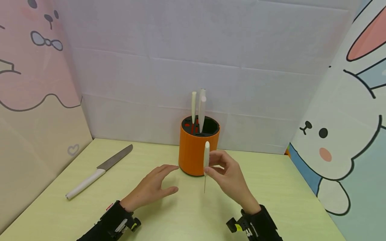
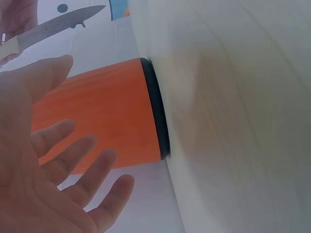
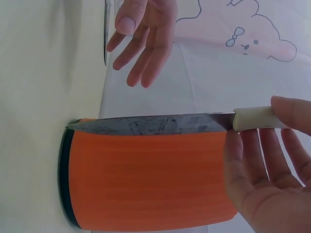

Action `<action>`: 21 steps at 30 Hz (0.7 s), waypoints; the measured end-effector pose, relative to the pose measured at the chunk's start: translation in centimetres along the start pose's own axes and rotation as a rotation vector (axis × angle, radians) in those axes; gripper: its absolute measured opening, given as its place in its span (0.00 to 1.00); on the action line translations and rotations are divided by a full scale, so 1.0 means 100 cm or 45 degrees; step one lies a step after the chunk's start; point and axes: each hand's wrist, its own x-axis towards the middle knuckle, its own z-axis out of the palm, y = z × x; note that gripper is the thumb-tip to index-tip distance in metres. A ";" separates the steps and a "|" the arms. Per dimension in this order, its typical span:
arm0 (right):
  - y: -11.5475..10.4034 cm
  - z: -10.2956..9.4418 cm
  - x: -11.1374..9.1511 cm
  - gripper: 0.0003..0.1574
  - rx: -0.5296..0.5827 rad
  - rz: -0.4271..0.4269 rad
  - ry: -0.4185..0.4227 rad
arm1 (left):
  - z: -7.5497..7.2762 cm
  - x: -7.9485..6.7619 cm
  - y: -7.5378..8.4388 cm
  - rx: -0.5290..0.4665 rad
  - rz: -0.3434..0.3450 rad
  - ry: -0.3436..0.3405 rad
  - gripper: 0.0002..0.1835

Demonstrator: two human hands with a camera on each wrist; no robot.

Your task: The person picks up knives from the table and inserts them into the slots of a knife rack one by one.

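In the head view my right hand (image 1: 227,174) pinches the white handle of a small knife (image 1: 206,154), held upright with the blade pointing down before an orange knife block (image 1: 191,154). The right wrist view shows the bare blade (image 3: 160,124) in front of the block's side, thumb and fingers on the handle. My left hand (image 1: 153,187) hovers left of the block, fingers spread and nothing held; its palm faces the block in the left wrist view. Several white-handled items (image 1: 201,110) stand in the block's black top.
A larger knife (image 1: 101,172) with a white handle lies on the pale wooden table (image 1: 144,157) at the left, its blade pointing away. Behind stands a white covered wall (image 1: 193,43); cartoon panels flank both sides.
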 end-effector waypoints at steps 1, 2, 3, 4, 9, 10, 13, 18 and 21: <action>0.000 0.000 0.000 0.23 0.003 0.005 0.002 | 0.000 0.000 0.000 -0.012 0.000 0.000 0.36; 0.000 0.000 0.000 0.23 0.007 0.010 0.004 | 0.001 0.001 0.000 -0.034 0.000 -0.003 0.35; 0.000 0.000 0.000 0.23 0.010 0.013 0.005 | 0.001 0.001 0.000 -0.062 0.005 -0.004 0.35; 0.000 0.000 0.000 0.23 0.015 0.017 0.005 | 0.001 0.002 0.000 -0.092 0.008 -0.010 0.35; 0.001 0.000 0.000 0.23 0.026 0.029 0.000 | 0.001 0.004 0.004 -0.239 0.052 -0.029 0.33; 0.001 0.000 0.000 0.23 0.027 0.030 0.000 | 0.000 0.005 0.006 -0.264 0.059 -0.026 0.33; 0.000 0.000 -0.001 0.23 0.021 0.030 0.004 | -0.001 0.007 0.012 -0.328 0.072 -0.010 0.30; 0.000 0.000 -0.001 0.22 0.029 0.027 -0.004 | -0.003 0.009 0.020 -0.385 0.107 0.028 0.29; 0.001 0.000 -0.001 0.22 0.033 0.024 -0.006 | -0.003 0.016 0.025 -0.404 0.115 0.067 0.29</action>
